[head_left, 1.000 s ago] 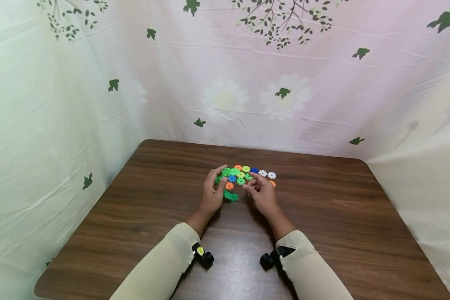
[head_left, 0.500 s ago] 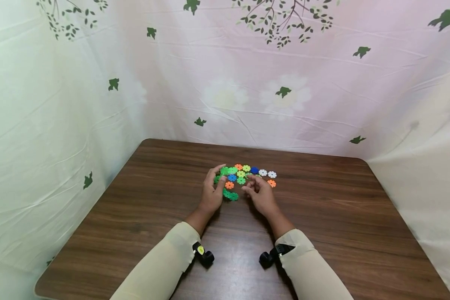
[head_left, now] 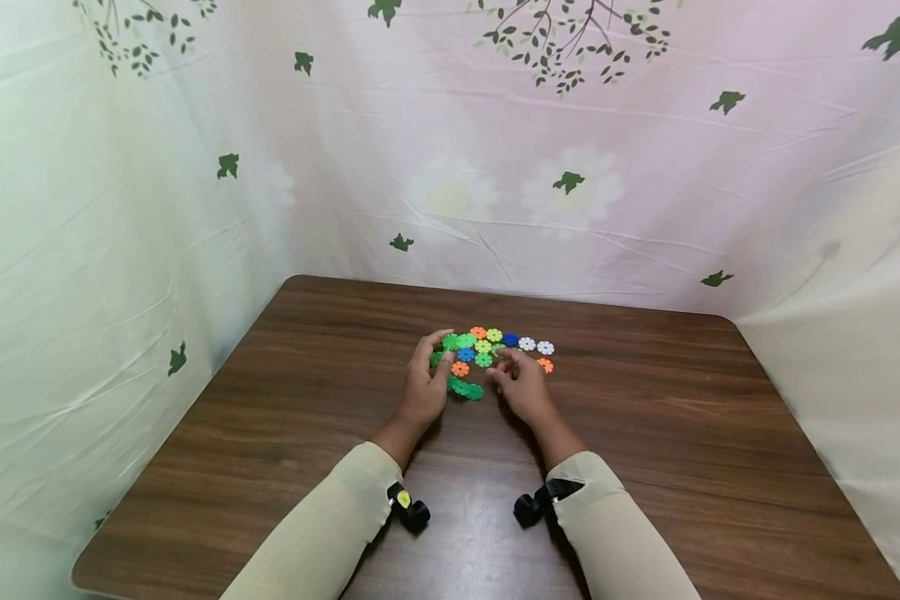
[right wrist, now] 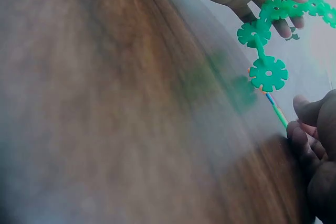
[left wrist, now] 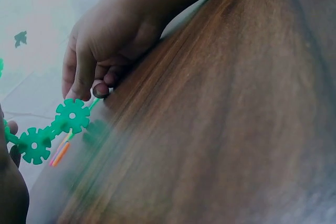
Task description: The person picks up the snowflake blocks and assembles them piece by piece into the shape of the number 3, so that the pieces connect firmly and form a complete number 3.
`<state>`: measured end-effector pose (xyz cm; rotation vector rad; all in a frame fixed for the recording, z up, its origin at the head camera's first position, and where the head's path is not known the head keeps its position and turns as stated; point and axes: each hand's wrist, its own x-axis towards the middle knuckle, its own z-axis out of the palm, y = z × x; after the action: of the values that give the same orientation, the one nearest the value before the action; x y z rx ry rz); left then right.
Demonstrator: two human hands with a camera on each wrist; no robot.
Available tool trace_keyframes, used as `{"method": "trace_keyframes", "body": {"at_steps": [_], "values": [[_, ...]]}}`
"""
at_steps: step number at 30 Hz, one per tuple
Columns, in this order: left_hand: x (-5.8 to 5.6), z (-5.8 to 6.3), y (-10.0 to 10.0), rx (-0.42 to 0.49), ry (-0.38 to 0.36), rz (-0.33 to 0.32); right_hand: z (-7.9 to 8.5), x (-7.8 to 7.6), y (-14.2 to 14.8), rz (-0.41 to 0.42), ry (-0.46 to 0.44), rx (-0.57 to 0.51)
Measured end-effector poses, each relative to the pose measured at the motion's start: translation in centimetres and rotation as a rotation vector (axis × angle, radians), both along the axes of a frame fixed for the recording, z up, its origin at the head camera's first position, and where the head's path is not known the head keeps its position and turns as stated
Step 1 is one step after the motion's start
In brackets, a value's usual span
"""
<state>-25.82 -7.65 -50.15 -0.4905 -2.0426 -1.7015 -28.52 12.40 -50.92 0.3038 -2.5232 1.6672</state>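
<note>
My left hand (head_left: 424,390) holds a chain of joined green flower-shaped discs (right wrist: 268,74) above the table, thumb on the near side and fingers behind. The chain's free end hangs down to the right of the palm, toward my right hand (head_left: 526,388). That hand is low over the tabletop, its fingers bent and the thumb tip apart from the forefinger in the right wrist view. Its forefinger reaches a flat green disc (right wrist: 279,115), seen edge-on; whether it presses on it is unclear. Between the hands lie a blue disc (head_left: 466,354), an orange disc (head_left: 460,368) and a light green disc (head_left: 483,360).
Beyond the hands lie loose discs: a yellow disc (head_left: 494,335), a dark blue disc (head_left: 510,339) and a white disc (head_left: 545,347). Another orange disc (head_left: 545,365) is right of my right hand. Printed cloth (head_left: 450,150) hangs behind the brown table (head_left: 330,358).
The right forearm has shifted slightly left, and the right thumb has come nearer the fingers. My left hand keeps holding the green chain, almost unmoved.
</note>
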Motion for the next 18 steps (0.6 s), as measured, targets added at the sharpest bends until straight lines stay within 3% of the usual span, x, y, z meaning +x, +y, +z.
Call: {"method": "trace_keyframes", "body": {"at_steps": [18], "values": [[0.1, 0.0, -0.1, -0.002, 0.001, 0.009, 0.2, -1.7, -0.3, -0.044, -0.075, 0.113]]}}
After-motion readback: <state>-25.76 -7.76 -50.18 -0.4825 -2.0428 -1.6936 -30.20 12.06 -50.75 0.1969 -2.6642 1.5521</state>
